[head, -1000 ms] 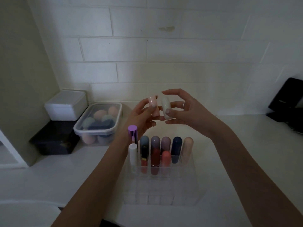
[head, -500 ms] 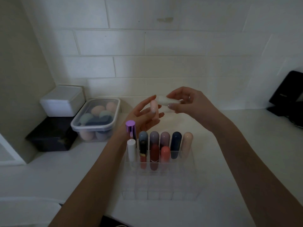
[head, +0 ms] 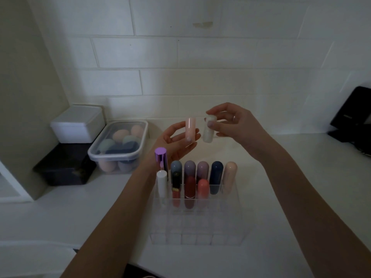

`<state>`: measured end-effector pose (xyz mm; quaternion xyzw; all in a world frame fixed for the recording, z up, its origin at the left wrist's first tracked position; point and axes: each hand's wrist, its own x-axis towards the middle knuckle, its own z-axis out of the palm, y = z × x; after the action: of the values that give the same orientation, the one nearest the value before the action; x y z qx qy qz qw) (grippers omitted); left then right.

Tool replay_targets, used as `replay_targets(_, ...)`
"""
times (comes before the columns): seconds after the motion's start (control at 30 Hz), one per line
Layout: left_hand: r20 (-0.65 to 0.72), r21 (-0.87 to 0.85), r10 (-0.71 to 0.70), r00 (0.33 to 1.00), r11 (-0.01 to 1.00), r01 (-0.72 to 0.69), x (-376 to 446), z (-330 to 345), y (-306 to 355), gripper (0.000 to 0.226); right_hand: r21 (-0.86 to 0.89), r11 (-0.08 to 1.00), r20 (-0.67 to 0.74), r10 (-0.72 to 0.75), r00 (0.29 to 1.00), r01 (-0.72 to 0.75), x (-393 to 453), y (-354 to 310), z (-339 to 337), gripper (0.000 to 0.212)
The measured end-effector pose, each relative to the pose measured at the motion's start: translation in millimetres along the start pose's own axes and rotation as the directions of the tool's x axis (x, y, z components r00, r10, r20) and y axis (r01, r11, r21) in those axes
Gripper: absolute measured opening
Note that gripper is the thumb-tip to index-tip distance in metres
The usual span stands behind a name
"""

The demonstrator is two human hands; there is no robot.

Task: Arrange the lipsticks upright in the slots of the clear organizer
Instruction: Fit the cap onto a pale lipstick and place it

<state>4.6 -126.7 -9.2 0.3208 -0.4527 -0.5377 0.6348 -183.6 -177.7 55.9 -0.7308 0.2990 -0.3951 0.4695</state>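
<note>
Against white tile, over a pale counter, we pinch a pink lipstick (head: 190, 131) upright in our left hand (head: 176, 143) and a whitish lipstick (head: 208, 128) in our right hand (head: 236, 125), both raised above the clear organizer (head: 200, 227), seemingly ready for its free second-row slots.

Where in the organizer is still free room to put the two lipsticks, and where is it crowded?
Free: the clear organizer front rows, and second-row slots right of the coral lipstick. Crowded: the back row, purple tube to beige lipstick.
</note>
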Motion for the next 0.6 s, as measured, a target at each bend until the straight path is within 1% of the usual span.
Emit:
replay_targets(0.13,0.049,-0.004,0.001,0.999,1.000,-0.001,0,-1,-1,0.039,0.030,0.999,0.036,0.009,0.999,-0.010,-1,0,2,0.021)
replay_targets(0.27,0.065,-0.003,0.005,0.998,1.000,-0.005,2,-4,-3,0.037,0.061,0.998,0.076,0.000,0.997,-0.005,-2,-2,4,0.023)
replay_targets(0.4,0.062,0.009,-0.026,0.998,1.000,0.026,6,-7,-6,0.038,0.063,0.998,0.077,-0.005,0.997,0.000,-2,-2,5,0.027)
replay_targets(0.5,0.068,0.000,-0.044,0.997,0.999,0.044,8,-5,-8,0.056,0.024,1.000,0.074,-0.001,0.997,0.000,-1,0,8,0.028)
replay_targets(0.53,0.073,-0.011,-0.062,0.995,0.998,0.063,8,-5,-8,0.056,0.013,1.000,0.074,0.002,0.997,-0.003,-1,0,9,0.028)
replay_targets(0.6,0.080,-0.017,-0.079,0.994,0.997,0.080,7,-8,-9,0.040,-0.002,1.000,0.074,0.009,0.997,-0.009,0,1,11,0.031)
